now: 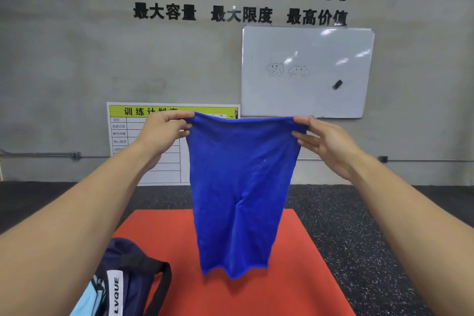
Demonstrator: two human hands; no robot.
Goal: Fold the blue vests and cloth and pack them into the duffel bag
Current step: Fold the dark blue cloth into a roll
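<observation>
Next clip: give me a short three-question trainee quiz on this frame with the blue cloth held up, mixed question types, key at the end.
1. True or false: the blue cloth lies flat on the red mat.
2. Multiple choice: how is the cloth held? A) left hand only; B) right hand only; C) both hands, each at a top corner.
3. Fill in: the duffel bag sits at the lower ____ of the view.

Key
1. False: it hangs in the air above the mat.
2. C.
3. Left, resting partly on the mat.
</observation>
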